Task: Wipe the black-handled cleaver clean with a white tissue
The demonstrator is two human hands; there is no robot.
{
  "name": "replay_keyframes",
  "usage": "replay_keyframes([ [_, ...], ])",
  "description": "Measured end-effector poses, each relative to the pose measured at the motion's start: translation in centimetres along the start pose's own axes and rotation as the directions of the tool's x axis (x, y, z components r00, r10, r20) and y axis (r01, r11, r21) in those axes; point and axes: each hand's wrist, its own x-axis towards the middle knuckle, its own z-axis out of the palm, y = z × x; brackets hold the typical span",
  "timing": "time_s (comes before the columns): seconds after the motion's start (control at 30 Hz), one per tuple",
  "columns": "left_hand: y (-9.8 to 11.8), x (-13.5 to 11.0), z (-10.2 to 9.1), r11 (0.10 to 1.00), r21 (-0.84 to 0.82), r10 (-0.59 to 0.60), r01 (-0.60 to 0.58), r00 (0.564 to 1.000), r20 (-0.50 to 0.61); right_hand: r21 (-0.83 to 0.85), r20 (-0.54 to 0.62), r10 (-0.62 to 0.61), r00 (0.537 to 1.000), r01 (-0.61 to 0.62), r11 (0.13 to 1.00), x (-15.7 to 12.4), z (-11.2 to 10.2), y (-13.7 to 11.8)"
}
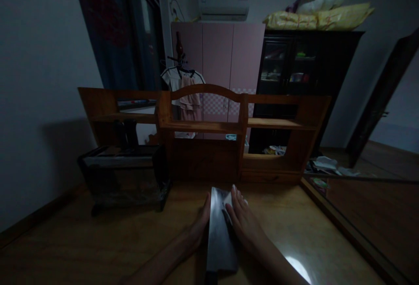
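A cleaver [220, 237] with a broad steel blade is in front of me over the wooden desk, its dark handle towards me at the bottom edge of the view. My left hand [200, 224] grips it from the left, thumb along the blade's edge and the other fingers hidden behind it. Against the far right part of the blade, my right hand [244, 219] presses a white cloth or tissue [228, 198], partly covered by its fingers. To the left stands a dark knife block [126, 176] with black handles [126, 132] sticking up from its top.
A wooden shelf unit [206, 125] runs along the desk's back edge. The desk top [131, 237] has a raised rim [347, 228] on the right. Beyond are a pink wardrobe [218, 53], hanging clothes [186, 86] and a black cabinet [304, 71]. The room is dim.
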Motion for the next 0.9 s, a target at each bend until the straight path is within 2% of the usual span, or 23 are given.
replay_keyframes([
  [0.03,-0.1,0.1,-0.1,1.000,-0.014,-0.025,0.026,0.999,0.046,0.008,-0.021,-0.002,1.000,0.002,1.000,0.0,-0.3,-0.3],
  [0.1,-0.3,0.4,-0.5,0.995,-0.043,-0.080,0.087,0.988,0.134,0.020,-0.028,-0.111,0.993,0.111,0.994,-0.1,-0.9,-1.5],
  [0.13,-0.4,0.6,-0.7,0.994,-0.056,-0.083,0.092,0.986,0.143,0.027,-0.021,-0.169,0.985,0.170,0.985,-0.3,-1.2,-2.3],
  [0.23,-1.1,1.1,-1.4,0.994,-0.088,-0.051,0.059,0.995,0.091,0.021,0.083,-0.301,0.950,0.301,0.953,-0.8,-1.8,-4.3],
  [0.3,-1.4,1.2,-1.7,0.994,-0.099,-0.038,0.044,0.998,0.058,-0.005,0.148,-0.332,0.932,0.336,0.942,-1.1,-1.8,-5.0],
  [0.47,-1.4,1.2,-1.7,0.991,-0.095,-0.082,0.093,0.990,0.112,-0.050,0.130,-0.304,0.944,0.312,0.949,-0.7,-1.4,-4.4],
  [0.6,-1.0,1.0,-1.4,0.995,-0.062,-0.072,0.079,0.992,0.101,-0.064,0.105,-0.266,0.958,0.273,0.960,-0.2,-1.1,-3.3],
  [0.9,0.3,-0.2,0.1,0.993,-0.051,-0.091,0.103,0.978,0.190,-0.068,0.086,-0.166,0.982,0.173,0.983,-0.1,-1.2,-2.1],
])
